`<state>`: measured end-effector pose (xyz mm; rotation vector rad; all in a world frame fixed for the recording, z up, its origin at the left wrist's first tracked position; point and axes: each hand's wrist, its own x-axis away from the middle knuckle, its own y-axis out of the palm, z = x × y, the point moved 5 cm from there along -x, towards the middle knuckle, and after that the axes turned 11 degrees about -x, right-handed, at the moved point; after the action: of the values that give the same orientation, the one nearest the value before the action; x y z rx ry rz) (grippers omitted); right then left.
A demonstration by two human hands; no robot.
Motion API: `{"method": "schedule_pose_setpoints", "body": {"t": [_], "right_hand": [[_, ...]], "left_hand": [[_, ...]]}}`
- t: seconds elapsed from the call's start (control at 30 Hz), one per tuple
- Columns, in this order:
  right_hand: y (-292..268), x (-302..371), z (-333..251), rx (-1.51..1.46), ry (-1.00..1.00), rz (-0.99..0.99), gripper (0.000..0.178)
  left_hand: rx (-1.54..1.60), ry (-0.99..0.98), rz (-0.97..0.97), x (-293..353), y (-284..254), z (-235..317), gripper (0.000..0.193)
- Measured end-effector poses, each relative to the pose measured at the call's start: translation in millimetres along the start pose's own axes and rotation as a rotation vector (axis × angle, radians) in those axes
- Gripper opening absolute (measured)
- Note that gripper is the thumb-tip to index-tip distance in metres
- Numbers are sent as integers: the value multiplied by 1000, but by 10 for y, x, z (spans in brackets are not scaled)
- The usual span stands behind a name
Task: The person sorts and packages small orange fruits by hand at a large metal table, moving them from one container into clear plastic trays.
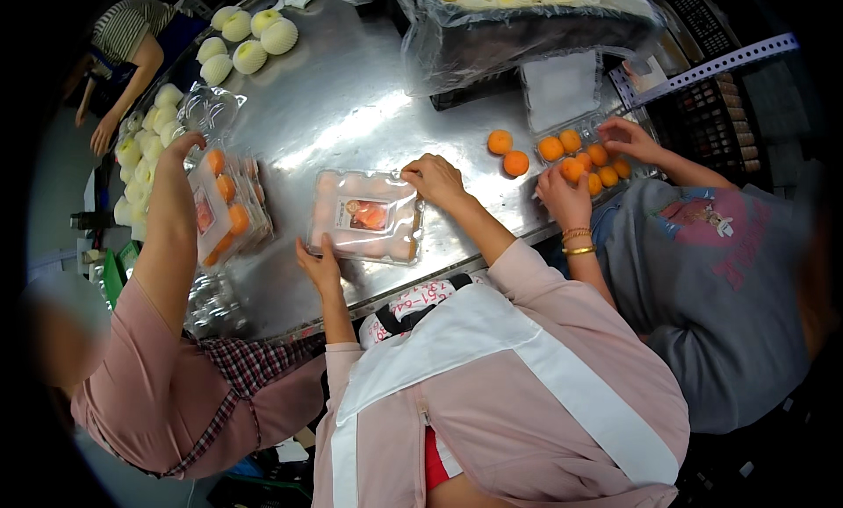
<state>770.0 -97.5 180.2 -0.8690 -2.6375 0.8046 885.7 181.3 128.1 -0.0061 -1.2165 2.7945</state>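
Observation:
A square clear plastic clamshell box (pixel 330 196) lies on the metal table in front of me. Rounded pale orange shapes show faintly through its lid, which carries a label with an orange picture (pixel 367 215). My left hand (pixel 321 269) grips the box's near left corner, thumb over the edge. At the far right corner, my right hand (pixel 435 180) has its fingers bent over the rim and pressed against it. The undersides of the fingers are hidden.
Left, a co-worker's hand (pixel 186 145) is at stacked boxes of orange fruit (pixel 226 192); net-wrapped yellow fruit (pixel 249 57) lies beyond. Right, another person's hands (pixel 565 194) handle orange fruits in an open box, near two loose ones (pixel 515 163). A plastic-lined crate (pixel 509 47) stands behind.

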Motion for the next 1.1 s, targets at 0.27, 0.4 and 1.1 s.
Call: {"method": "schedule_pose_setpoints", "body": {"t": [0.27,0.4,1.1], "right_hand": [[-33,42,33,65,193,-281,37],[218,429,201,-221,427,-763,43],[-164,606,99,-25,193,-47,39]], "left_hand": [[503,-320,-291,378,19,299,81],[389,38,-288,35,80,517,63],[431,-233,-357,651,-72,-33,59]]}}
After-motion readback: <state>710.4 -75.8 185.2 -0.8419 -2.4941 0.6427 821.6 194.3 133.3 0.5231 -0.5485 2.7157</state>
